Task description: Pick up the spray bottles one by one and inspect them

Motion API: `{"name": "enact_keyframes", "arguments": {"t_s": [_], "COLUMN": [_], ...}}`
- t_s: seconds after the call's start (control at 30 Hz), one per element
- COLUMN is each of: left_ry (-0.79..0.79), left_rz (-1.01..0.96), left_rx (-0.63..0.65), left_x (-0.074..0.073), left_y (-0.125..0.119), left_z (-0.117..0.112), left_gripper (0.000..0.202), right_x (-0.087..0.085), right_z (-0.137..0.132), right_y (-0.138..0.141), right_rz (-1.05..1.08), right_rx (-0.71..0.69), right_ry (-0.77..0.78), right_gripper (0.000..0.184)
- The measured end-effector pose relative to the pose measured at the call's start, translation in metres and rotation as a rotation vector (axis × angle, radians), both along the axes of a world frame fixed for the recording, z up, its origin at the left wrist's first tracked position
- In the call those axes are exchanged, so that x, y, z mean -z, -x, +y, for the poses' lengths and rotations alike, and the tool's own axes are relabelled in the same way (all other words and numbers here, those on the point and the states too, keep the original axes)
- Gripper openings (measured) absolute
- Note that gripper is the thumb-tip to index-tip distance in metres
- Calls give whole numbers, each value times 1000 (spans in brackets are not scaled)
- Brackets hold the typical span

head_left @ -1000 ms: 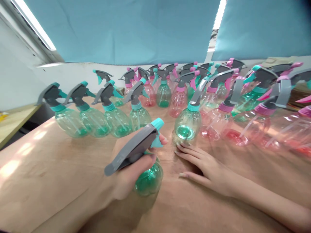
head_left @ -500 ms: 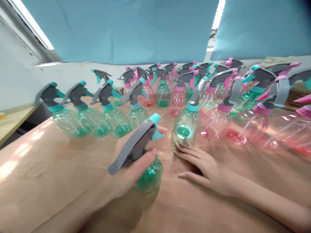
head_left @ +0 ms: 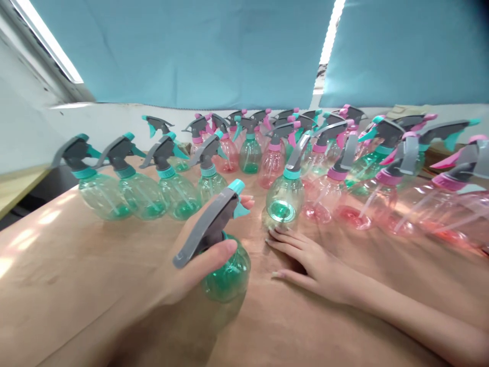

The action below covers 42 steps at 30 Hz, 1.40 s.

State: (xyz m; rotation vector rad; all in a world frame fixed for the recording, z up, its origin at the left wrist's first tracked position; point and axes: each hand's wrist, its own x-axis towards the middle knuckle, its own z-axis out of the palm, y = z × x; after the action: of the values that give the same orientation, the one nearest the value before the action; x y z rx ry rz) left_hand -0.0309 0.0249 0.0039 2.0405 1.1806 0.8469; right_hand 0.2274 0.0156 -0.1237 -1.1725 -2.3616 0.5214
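Observation:
My left hand (head_left: 191, 265) is closed round the neck of a clear green spray bottle (head_left: 225, 270) with a grey head and teal nozzle, and its forefinger lies on the teal trigger. The bottle's base rests on or just above the brown table (head_left: 76, 285); I cannot tell which. My right hand (head_left: 305, 257) lies flat on the table with the fingers stretched out, holding nothing. Its fingertips nearly touch another green spray bottle (head_left: 284, 201) that stands upright just behind it.
A row of green spray bottles (head_left: 141, 191) stands at the left. Several pink spray bottles (head_left: 382, 199) and more green ones crowd the back and right of the table. Blue curtains (head_left: 191, 51) hang behind. A lower wooden surface (head_left: 19, 188) lies at far left.
My left hand has moved the held bottle slightly forward and more upright. My right hand has stayed flat on the table.

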Motion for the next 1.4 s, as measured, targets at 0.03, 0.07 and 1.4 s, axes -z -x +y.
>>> {"name": "enact_keyframes", "arguments": {"t_s": [0.03, 0.07, 1.4], "left_ry": [4, 18, 176], "left_rz": [4, 5, -110], "left_rx": [25, 54, 69], "left_x": [-1, -2, -1], "left_y": [2, 3, -13], "left_z": [1, 2, -6], "left_gripper": [46, 48, 37], "right_x": [0, -1, 1], "right_z": [0, 0, 0], "right_y": [0, 0, 1], "right_rz": [3, 5, -46], "right_rx": [0, -1, 5], "right_ry": [-1, -2, -12], "right_gripper": [61, 61, 64]}}
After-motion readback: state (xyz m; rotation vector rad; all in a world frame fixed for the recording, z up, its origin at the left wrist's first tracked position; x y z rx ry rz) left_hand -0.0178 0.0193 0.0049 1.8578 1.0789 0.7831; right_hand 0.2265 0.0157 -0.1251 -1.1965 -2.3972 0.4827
